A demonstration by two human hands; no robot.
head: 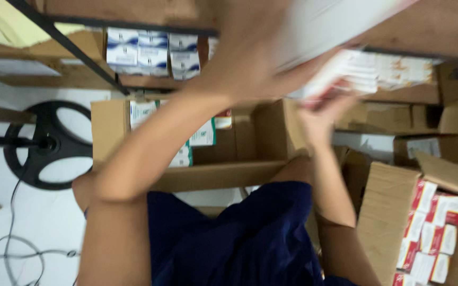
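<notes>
I am in a storeroom with wooden shelves [398, 95] and a white floor [43, 222], looking down past my dark blue clothing [239, 243]. Both my arms are raised toward a shelf, and the picture is blurred by movement. My left hand [245, 63] is lifted high with its fingers closed around the edge of a large pale flat box [335, 24], which tilts across the top of the view. My right hand [322, 114] sits just below it, fingers curled up against a stack of small white and red boxes [345, 77] at the shelf edge; I cannot tell whether it grips them. Below my arms an open cardboard carton [223, 175] holds a few white and green boxes [202, 135]. At lower right another open carton [388, 217] is packed with red and white boxes [430, 233]. A black fan base [49, 143] stands on the floor to the left.
</notes>
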